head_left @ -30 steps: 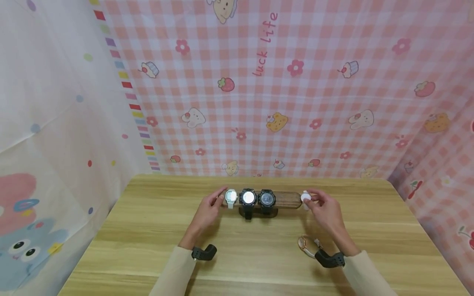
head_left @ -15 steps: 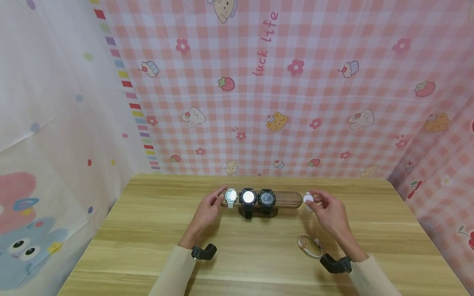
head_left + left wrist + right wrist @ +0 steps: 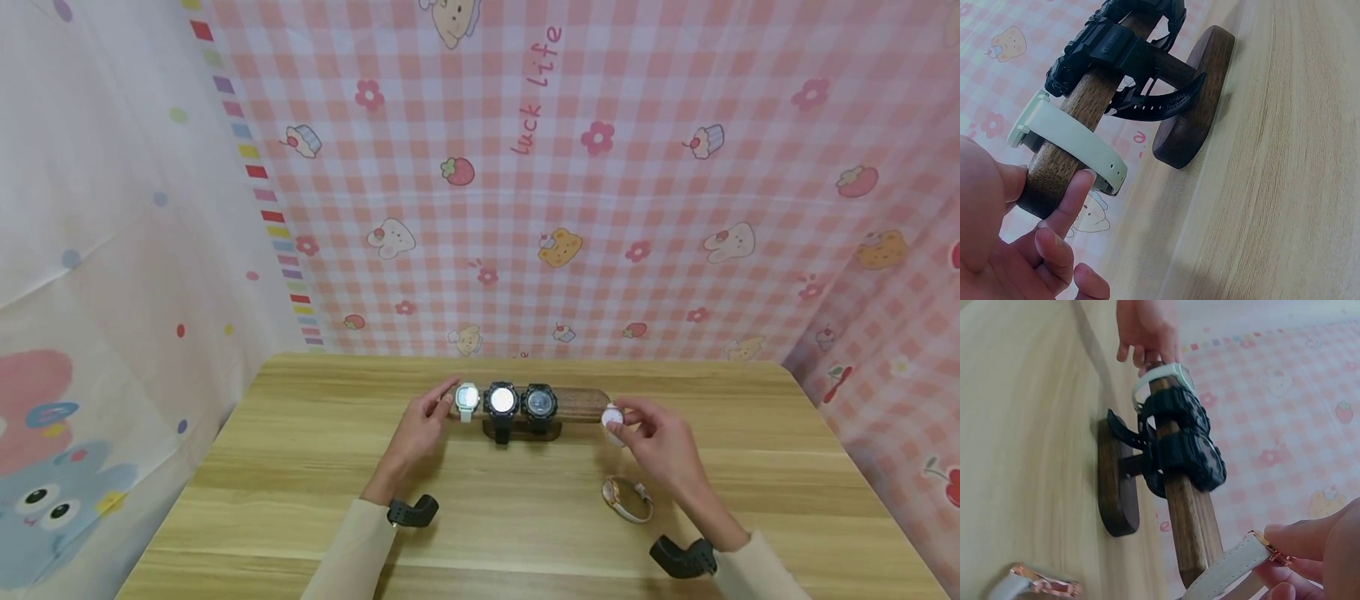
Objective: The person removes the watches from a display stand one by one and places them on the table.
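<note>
A dark wooden watch stand [image 3: 581, 404] stands on the table, its bar level. My left hand [image 3: 422, 425] pinches the bar's left end between thumb and fingers. Round the bar from the left sit a pale green watch [image 3: 467, 398], a black watch [image 3: 502, 401] and a second black watch [image 3: 539, 402]. At the bar's right end my right hand [image 3: 663, 437] pinches a white-strapped watch [image 3: 612, 417] by its rose-gold case [image 3: 1260, 540]. Its strap [image 3: 1229, 569] overlaps the bar's end in the right wrist view; whether it loops round the wood I cannot tell.
Another white-strapped, rose-gold watch [image 3: 628, 500] lies on the wooden table [image 3: 510, 533], nearer me than the right hand. A pink checked cloth [image 3: 525, 192] hangs behind the table's back edge. Each wrist wears a black camera band [image 3: 414, 511].
My right hand first drew the white watch rightward off the bar's end, then brought it back left and slightly toward me. The left hand keeps its grip on the stand.
</note>
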Demonstrator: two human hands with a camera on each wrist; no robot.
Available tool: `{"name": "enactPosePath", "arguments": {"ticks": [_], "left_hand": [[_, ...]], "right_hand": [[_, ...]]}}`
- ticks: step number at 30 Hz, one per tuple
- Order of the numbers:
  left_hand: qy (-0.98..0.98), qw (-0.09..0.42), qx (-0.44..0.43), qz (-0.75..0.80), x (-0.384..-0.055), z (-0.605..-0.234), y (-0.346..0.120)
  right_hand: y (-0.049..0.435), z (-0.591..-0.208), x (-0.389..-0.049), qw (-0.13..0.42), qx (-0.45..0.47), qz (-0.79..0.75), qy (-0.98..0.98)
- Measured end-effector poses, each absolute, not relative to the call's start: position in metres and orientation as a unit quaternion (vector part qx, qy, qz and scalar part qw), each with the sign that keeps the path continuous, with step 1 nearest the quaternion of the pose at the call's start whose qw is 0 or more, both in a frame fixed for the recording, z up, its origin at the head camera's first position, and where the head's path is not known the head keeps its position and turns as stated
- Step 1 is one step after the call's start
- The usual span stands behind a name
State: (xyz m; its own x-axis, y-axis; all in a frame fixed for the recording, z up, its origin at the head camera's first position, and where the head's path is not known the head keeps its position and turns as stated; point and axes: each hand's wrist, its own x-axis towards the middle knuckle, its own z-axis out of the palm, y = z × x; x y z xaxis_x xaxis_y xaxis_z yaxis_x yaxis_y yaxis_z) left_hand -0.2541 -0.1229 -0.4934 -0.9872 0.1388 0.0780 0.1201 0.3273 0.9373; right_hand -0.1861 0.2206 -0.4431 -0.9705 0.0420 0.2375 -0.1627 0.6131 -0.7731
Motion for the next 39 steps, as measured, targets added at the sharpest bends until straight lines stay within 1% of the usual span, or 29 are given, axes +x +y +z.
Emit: {"name": "enactPosePath", "arguments": {"ticks": [5, 18, 28, 39], "left_hand": [[0.814, 0.006, 0.082, 0.575, -0.255, -0.494, -0.123], [0.807, 0.012, 0.072, 0.586, -0.255, -0.494, -0.122], [0.801, 0.006, 0.082, 0.593, -0.254, -0.494, -0.122], [0.811, 0.004, 0.078, 0.579, -0.256, -0.494, -0.122]], "right_hand": [[0.215, -0.444, -0.181, 0.102, 0.042, 0.455, -0.884], [0.198, -0.451, -0.171, 0.094, 0.058, 0.45, -0.886], [0.186, -0.457, -0.164, 0.046, 0.052, 0.462, -0.884], [0.178, -0.464, -0.157, 0.028, 0.063, 0.454, -0.888]]}}
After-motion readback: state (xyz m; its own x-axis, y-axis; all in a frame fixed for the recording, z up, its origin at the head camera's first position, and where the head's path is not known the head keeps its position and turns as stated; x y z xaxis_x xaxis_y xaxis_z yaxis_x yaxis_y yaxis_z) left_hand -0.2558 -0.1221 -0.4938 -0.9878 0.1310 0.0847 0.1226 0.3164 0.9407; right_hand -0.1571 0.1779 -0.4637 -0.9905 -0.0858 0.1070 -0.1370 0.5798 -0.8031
